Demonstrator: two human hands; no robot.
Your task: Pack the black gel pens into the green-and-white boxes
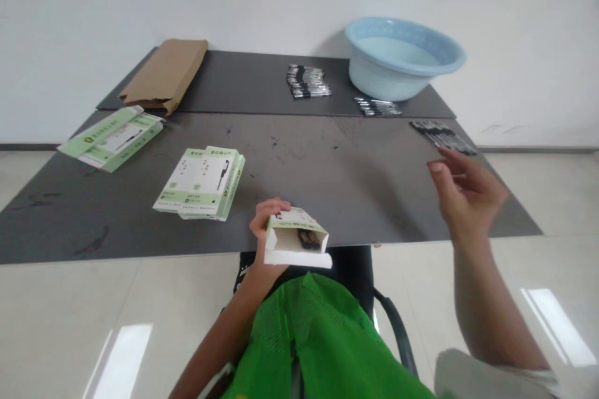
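Observation:
My left hand (267,219) is closed around a small white and green pen box (297,219) at the table's front edge. The box's open end faces me, its white flap folded down, and a few dark pen ends (309,239) show inside at the right. Over the right part of the table hovers my right hand (468,190), thumb and fingers apart, with nothing visible between them. Just beyond its fingertips lies a row of black and clear pens (443,136).
Two more pen groups lie farther back, one at the centre (307,81) and one (378,106) by a light blue basin (402,56). On the left are stacked green and white boxes (201,181), another box pile (115,137) and a brown paper bag (166,75). A dark chair armrest (397,327) is below.

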